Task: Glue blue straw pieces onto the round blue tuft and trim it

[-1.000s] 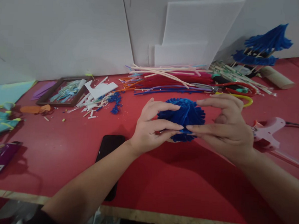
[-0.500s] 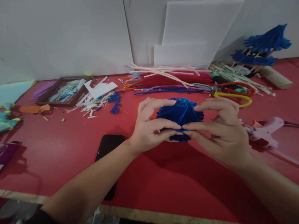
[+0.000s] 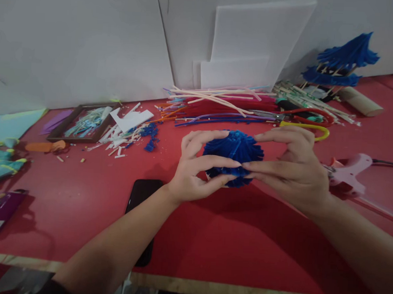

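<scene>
Between my two hands is a blue fuzzy piece (image 3: 238, 148), roof-shaped and apparently made of pipe cleaners, with a fringed edge. My left hand (image 3: 195, 169) grips its left side, thumb below and fingers on top. On the other side my right hand (image 3: 291, 170) pinches the front edge with thumb and index finger, its upper fingers resting near the top right. The fingertips of both hands nearly meet at the front. The underside of the piece is mostly hidden. A similar blue two-tiered model (image 3: 346, 58) on sticks stands at the back right.
Pipe cleaners (image 3: 225, 104) and red-and-yellow-handled pliers (image 3: 304, 122) lie behind my hands. A pink glue gun (image 3: 351, 174) is at right. A black phone (image 3: 145, 192) lies by my left forearm. Paper scraps (image 3: 131, 121) and a brown tray (image 3: 59, 132) sit at left.
The blue piece has shifted slightly left and tilted a little in my hands. My right thumb and index finger have moved slightly along its front edge.
</scene>
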Demonstrator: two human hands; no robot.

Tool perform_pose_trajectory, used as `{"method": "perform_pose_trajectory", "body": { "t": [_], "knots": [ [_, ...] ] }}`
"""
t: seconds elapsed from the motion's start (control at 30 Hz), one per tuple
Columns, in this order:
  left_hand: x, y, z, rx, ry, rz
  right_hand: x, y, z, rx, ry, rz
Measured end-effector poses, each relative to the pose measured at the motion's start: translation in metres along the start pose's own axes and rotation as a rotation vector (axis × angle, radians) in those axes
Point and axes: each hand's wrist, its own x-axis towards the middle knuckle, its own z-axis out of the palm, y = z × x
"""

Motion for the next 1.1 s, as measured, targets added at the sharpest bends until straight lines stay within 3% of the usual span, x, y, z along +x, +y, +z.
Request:
{"method": "perform_pose_trajectory", "body": {
  "t": [0.23,0.47,0.7,0.87,1.1],
  "knots": [
    [-0.002,-0.006,0.002,-0.020,0.038,0.031,0.003,-0.004,0.006,-0.002,0.040,-0.053],
    [-0.003,-0.004,0.003,-0.040,0.028,0.005,0.009,-0.017,0.002,0.002,-0.018,0.016],
    [-0.002,-0.001,0.003,0.030,0.015,0.048,0.001,-0.008,0.005,-0.046,0.047,-0.026],
    [-0.001,-0.002,0.006,0.106,0.042,0.138,-0.004,0.001,0.000,-0.052,0.023,-0.019],
    [-0.001,-0.001,0.005,0.177,0.078,0.096,0.000,-0.002,0.003,0.007,0.040,-0.011]
  ]
}}
